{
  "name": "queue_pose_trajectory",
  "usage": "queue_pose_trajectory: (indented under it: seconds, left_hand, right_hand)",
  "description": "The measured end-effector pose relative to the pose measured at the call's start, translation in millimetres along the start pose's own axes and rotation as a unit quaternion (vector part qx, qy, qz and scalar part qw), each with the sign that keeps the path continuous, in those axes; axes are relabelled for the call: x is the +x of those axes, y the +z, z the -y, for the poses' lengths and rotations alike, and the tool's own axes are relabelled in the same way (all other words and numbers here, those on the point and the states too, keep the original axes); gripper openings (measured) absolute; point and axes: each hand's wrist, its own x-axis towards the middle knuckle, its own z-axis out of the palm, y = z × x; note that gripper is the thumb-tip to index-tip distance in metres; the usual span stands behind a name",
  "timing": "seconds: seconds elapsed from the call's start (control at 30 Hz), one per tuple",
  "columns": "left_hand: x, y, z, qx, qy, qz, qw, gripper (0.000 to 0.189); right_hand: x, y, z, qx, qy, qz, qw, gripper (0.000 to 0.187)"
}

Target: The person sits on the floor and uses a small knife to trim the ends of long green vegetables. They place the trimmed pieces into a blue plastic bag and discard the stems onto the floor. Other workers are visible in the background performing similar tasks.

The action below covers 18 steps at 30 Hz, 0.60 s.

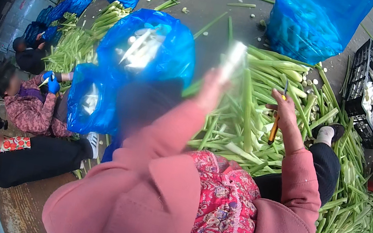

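Observation:
My left hand (213,86), smeared by motion, reaches forward with a peeled white vegetable shoot (234,59) at its fingertips. The shoot looks like water bamboo, but blur hides its detail. My right hand (286,111) has its fingers partly spread and holds a utility knife (274,129) with an orange and black handle, the blade pointing away from me. Beneath both hands lies a heap of green stalks and leaf sheaths (273,70). Left of my left hand stands a blue plastic bag (180,48) with white shoots (142,49) inside.
A large blue bag (305,29) of shoots stands ahead. At right is a black plastic crate (371,108); cut stalks (346,227) cover the floor by my leg. A smaller blue bag (79,97) sits at left, near a seated co-worker (35,104) in blue gloves.

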Motion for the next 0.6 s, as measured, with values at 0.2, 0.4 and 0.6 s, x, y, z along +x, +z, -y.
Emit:
queue_pose_trajectory:
  seconds: [0.2,0.4,0.6]
  left_hand:
    - [47.1,-62.7,-79.6,-0.07,0.153,-0.211,0.963,0.05]
    - [24.1,-1.7,38.4,0.097,-0.15,0.045,0.983,0.041]
    - [27.0,9.4,97.9,0.232,-0.258,0.135,0.928,0.036]
  right_hand:
    - [65.5,-47.5,-45.8,0.071,0.084,-0.085,0.99,0.047]
    - [129.6,-114.8,-109.2,-0.007,0.086,-0.223,0.971,0.036]
    - [165.3,-174.0,-99.2,-0.328,0.113,-0.262,0.901,0.045]
